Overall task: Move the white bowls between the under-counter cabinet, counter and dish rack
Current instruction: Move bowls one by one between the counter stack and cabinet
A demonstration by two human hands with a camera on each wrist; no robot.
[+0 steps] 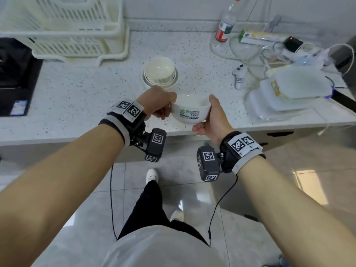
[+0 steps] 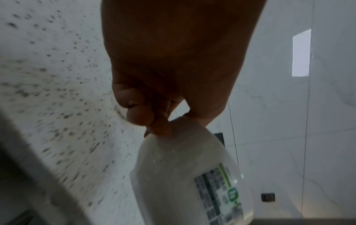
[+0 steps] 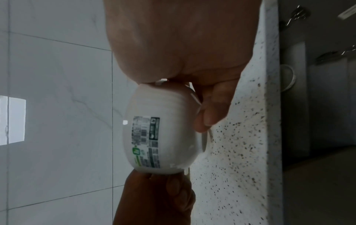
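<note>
No legible words anywhere. On the white bowl (image 1: 190, 110) at frame centre, a printed sticker (image 3: 146, 142) with green logo, barcode-like blocks and fine print, too small and blurred to read. On the wristbands (image 1: 243, 144) and wrist cameras (image 1: 208, 156), black-and-white square marker codes with tiny unreadable captions. On the bottle (image 1: 224, 29) at upper right, a red and green label, blurred.

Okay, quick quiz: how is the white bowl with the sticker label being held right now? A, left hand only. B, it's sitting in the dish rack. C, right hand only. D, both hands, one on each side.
D: the left hand and right hand each grip one side of the bowl above the counter edge.
</note>
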